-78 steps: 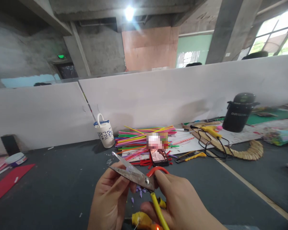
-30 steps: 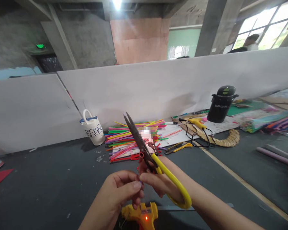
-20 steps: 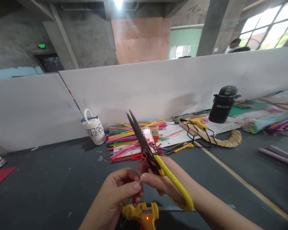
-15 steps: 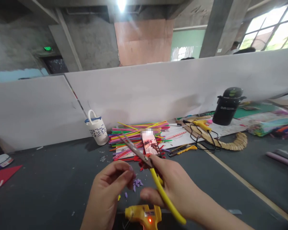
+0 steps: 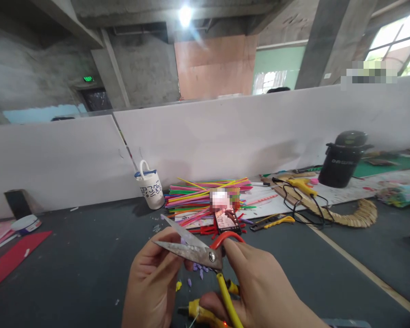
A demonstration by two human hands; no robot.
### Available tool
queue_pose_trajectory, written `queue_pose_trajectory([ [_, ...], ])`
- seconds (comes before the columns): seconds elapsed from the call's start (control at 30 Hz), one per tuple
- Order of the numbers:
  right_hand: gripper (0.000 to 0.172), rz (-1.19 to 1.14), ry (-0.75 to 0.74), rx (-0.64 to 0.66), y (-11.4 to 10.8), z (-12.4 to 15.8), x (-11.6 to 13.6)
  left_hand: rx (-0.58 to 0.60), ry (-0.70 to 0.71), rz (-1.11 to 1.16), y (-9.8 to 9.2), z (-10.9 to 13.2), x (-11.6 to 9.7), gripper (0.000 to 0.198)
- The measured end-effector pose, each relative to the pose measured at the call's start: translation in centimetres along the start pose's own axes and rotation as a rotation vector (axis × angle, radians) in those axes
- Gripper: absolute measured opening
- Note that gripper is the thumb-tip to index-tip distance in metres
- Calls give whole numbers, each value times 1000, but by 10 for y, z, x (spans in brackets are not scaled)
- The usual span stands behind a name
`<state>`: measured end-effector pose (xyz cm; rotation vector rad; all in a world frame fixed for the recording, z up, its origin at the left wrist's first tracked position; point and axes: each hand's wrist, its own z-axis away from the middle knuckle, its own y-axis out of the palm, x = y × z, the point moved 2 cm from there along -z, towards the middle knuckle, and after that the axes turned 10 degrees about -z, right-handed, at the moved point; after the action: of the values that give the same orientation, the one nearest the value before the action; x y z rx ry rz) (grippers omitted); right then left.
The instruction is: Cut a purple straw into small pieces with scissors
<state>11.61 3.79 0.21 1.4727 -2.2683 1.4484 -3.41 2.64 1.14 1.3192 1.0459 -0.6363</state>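
My right hand [image 5: 259, 291] grips a pair of scissors [image 5: 198, 253] by its red and yellow handles. The blades are spread apart and point left. My left hand [image 5: 153, 282] is raised just behind the blades, fingers curled together in a pinch; what they hold is hidden by the blades. Small purple and yellow scraps [image 5: 194, 275] lie on the dark floor under the scissors. A yellow glue gun [image 5: 205, 315] lies below my hands with a red light on.
A pile of coloured sticks [image 5: 205, 196] and a phone [image 5: 227, 223] lie ahead. A white mug [image 5: 150, 187] stands by the white partition [image 5: 225, 132]. To the right are a utility knife [image 5: 271, 222], a second glue gun [image 5: 302, 186] with cables and a black pot [image 5: 341, 159]. Red paper [image 5: 10, 257] lies left.
The scissors came down from pointing up and away to pointing left, and the blades have spread apart. My left hand moved behind the blades. The view shifted right.
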Motion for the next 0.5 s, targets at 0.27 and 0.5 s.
queue_pose_trajectory([
  [0.27, 48, -5, -30, -36, 3, 0, -1, 21, -14, 34, 3, 0, 4, 15],
  [0.5, 46, 3, -3, -20, 5, 1, -2, -8, 31, -14, 3, 0, 9, 13],
])
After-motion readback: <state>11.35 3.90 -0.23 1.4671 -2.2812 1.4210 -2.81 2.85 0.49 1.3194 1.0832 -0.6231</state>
